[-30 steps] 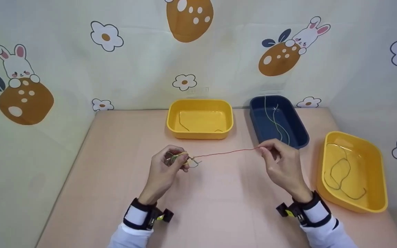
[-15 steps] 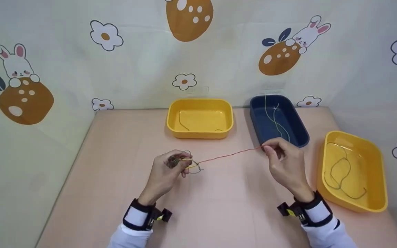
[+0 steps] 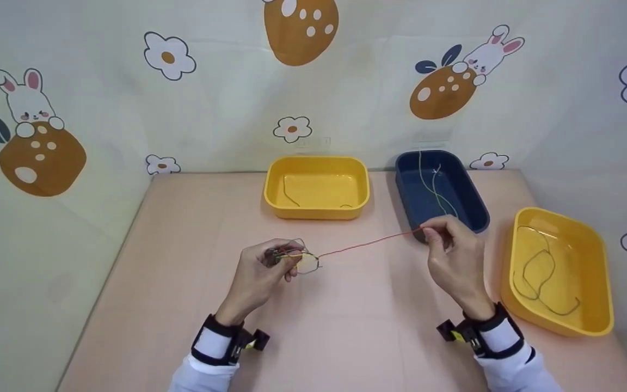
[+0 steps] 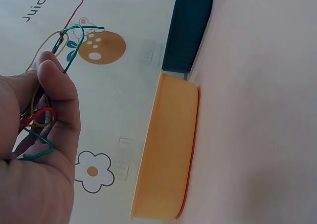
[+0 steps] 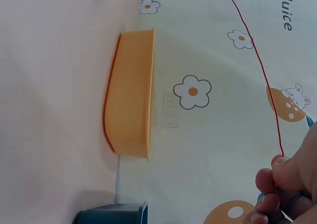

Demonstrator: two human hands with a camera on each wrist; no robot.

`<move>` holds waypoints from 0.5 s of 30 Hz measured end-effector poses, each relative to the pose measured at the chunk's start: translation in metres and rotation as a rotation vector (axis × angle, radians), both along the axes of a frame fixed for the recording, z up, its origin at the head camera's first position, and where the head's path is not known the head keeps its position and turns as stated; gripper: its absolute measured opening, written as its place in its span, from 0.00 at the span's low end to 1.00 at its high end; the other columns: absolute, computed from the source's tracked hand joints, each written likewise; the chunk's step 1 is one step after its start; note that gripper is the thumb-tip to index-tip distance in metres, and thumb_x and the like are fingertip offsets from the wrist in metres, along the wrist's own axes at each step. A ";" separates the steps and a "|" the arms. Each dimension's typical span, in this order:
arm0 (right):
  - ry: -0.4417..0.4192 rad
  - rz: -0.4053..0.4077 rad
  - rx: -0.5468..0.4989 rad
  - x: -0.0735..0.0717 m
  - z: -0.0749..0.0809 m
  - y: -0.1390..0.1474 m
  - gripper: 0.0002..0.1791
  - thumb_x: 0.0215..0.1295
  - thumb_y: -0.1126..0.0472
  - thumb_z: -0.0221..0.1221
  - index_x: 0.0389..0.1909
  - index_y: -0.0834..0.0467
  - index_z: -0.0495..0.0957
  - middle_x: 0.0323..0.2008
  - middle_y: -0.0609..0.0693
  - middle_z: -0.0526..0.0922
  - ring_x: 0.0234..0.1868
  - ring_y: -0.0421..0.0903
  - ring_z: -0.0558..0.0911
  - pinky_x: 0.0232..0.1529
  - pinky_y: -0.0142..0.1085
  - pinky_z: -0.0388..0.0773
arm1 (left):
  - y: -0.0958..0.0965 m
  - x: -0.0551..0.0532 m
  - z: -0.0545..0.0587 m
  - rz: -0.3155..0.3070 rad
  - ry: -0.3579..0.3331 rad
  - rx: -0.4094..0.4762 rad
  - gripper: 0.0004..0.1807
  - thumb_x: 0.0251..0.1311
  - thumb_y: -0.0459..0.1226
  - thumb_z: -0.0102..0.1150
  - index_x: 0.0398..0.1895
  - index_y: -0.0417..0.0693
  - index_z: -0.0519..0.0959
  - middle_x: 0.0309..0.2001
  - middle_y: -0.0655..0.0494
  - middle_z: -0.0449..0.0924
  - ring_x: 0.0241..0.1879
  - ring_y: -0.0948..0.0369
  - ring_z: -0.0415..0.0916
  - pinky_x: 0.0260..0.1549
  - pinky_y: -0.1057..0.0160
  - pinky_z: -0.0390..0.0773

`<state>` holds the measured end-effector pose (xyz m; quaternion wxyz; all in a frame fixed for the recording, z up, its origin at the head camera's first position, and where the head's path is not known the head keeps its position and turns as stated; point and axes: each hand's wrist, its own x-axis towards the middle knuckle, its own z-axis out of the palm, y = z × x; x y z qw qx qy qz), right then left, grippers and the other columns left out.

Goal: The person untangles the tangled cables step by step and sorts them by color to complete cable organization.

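My left hand [image 3: 262, 277] grips a tangled bundle of thin wires [image 4: 37, 117] in red, green and yellow. Loops of green and yellow stick out past its thumb and fingertips. From that bundle a red wire [image 3: 370, 242] runs up to the right, nearly straight. Its far end is pinched between thumb and forefinger of my right hand [image 3: 458, 267], which is just in front of the blue tray [image 3: 441, 158]. In the right wrist view the red wire [image 5: 265, 75] stretches from those fingertips to the top edge. The inside of the bundle is hidden by the left fingers.
A yellow tray [image 3: 316, 213] with short wire pieces stands at the back middle. Green wires [image 3: 434, 190] lie in the blue tray. At the right, another yellow tray [image 3: 591, 283] holds a dark curled wire [image 3: 536, 272]. A patterned sheet [image 3: 215, 109] rises behind the table.
My right hand has shifted slightly right and away, drawing more red wire out of the bundle. The left hand has turned a little, and its loops sit a bit lower and farther right.
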<state>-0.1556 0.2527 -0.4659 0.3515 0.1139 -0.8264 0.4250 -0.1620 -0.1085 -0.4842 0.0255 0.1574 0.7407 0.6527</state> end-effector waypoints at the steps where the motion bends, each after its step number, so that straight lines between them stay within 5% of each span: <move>1: -0.006 -0.003 -0.004 0.000 0.000 0.000 0.07 0.72 0.78 0.67 0.41 0.65 0.88 0.32 0.58 0.89 0.30 0.36 0.74 0.35 0.20 0.68 | 0.000 0.000 0.000 -0.006 0.004 -0.006 0.10 0.77 0.29 0.69 0.56 0.42 0.91 0.43 0.41 0.93 0.31 0.63 0.86 0.32 0.70 0.87; 9: -0.071 0.000 -0.106 -0.001 0.006 -0.001 0.05 0.74 0.78 0.65 0.41 0.68 0.87 0.33 0.58 0.88 0.32 0.33 0.76 0.35 0.19 0.71 | 0.001 0.003 0.002 -0.106 0.192 -0.080 0.11 0.74 0.30 0.73 0.56 0.41 0.91 0.41 0.44 0.94 0.28 0.63 0.86 0.27 0.66 0.87; 15: -0.123 0.019 -0.128 -0.001 0.005 0.001 0.05 0.76 0.78 0.63 0.43 0.69 0.86 0.35 0.60 0.87 0.33 0.34 0.79 0.37 0.18 0.76 | 0.000 0.002 0.004 -0.084 0.311 -0.116 0.07 0.74 0.35 0.74 0.50 0.45 0.92 0.37 0.48 0.93 0.26 0.58 0.87 0.25 0.62 0.88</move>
